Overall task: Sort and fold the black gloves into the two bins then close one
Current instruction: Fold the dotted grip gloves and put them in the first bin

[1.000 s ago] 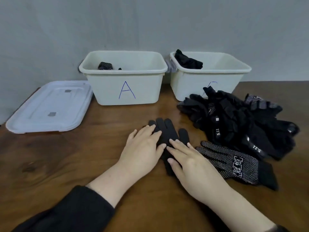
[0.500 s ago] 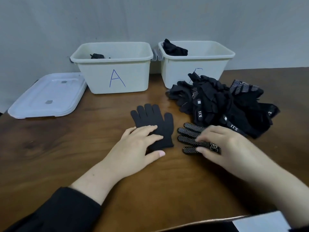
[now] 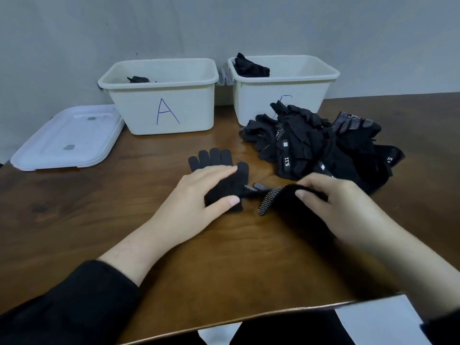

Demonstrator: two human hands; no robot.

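Observation:
A plain black glove (image 3: 219,163) lies flat on the wooden table, fingers pointing away. My left hand (image 3: 199,195) rests on its cuff half, thumb at its near edge. My right hand (image 3: 341,207) grips a black glove with white dots (image 3: 273,197), lifting and folding it just right of the plain one. A heap of black gloves (image 3: 323,148) sits at the right. Behind stand two white bins: bin A (image 3: 161,110) with a dotted glove inside, and the right bin (image 3: 298,95) with a dark glove at its left corner.
A white lid (image 3: 67,138) lies flat to the left of bin A. A grey wall rises right behind the bins. The table's near edge (image 3: 249,317) runs below my arms, with something white beneath it at the right.
My right hand went from the plain glove to the dotted glove, took hold of it and raised it into a fold. My left hand stayed on the plain glove. The view shifted.

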